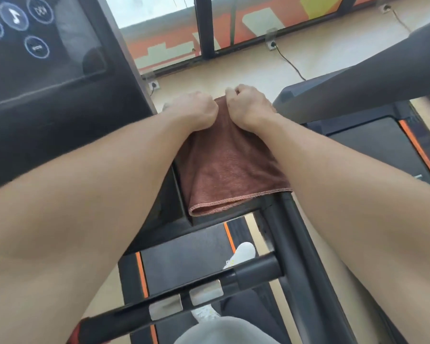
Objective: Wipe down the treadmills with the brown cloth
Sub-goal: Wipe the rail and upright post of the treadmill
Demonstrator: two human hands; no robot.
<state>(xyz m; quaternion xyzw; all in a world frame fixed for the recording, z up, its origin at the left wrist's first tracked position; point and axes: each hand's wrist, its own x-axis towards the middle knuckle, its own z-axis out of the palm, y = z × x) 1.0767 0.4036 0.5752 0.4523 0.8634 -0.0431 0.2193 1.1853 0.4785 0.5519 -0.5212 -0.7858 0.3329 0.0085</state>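
Note:
The brown cloth point(231, 167) hangs folded between my forearms, its stitched hem lowest, just above the dark side frame of the treadmill point(291, 234). My left hand point(196, 111) grips the cloth's upper left edge with curled fingers. My right hand point(250, 104) grips its upper right edge the same way, close beside the left. The treadmill's dark console screen point(42, 60) with round icons fills the upper left. Its handlebar point(184, 296) with metal sensor plates crosses the bottom.
A second treadmill point(372, 145) with an orange-edged belt stands to the right, its arm point(382, 78) slanting overhead. Below, the belt point(191, 254) carries my white shoes point(241, 254). Beige floor, wall sockets with cables point(273, 44) and a window frame lie ahead.

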